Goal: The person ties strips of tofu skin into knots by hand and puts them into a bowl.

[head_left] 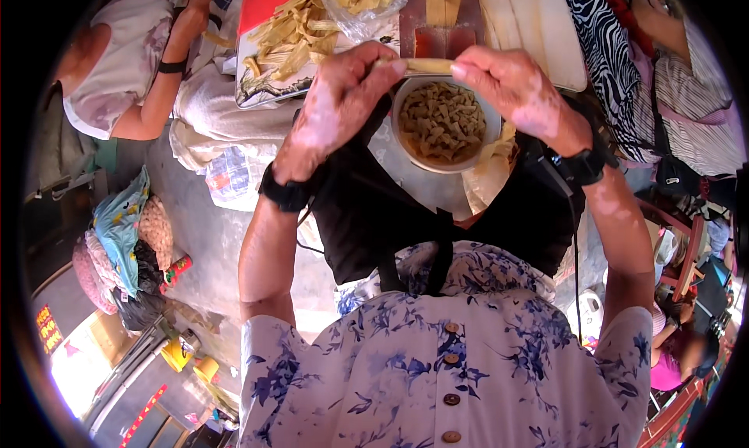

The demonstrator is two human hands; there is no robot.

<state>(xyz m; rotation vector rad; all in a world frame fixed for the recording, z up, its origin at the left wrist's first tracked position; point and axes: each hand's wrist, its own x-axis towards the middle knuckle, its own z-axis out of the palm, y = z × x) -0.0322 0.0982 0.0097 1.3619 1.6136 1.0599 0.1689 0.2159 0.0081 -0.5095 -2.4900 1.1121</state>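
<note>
Left hand and right hand each pinch the yellowish strip; it spans between them near the far rim of the bowl; light, even tension should keep it straight.

Blue-floral white shirt, pale-yellow strip, white bowl, black-and-white striped fabric, probably magenta garment

A narrow, pale yellow-tan strip runs straight and nearly level at the upper middle of the frame, held at both ends, which are partly hidden; its middle shows.
</note>
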